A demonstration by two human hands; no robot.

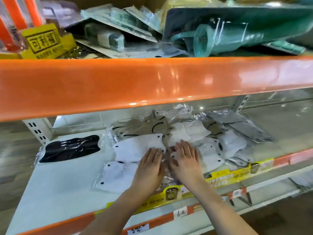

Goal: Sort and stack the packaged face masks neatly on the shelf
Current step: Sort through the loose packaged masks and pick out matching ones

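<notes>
Two bare hands are pressing down on a loose heap of packaged face masks (177,133) at the centre of the frame, on a white shelf (59,187) edged in orange. The left hand (149,168) is lying flat, fingers straight and close together, on a white mask packet (137,148); the right hand (184,160) is resting likewise beside it. One black mask packet (71,148) is sitting apart at left. The glossy wrappers are glinting, making an exact count impossible. Blurred teal goods (237,34) are crowding the upper shelf.
</notes>
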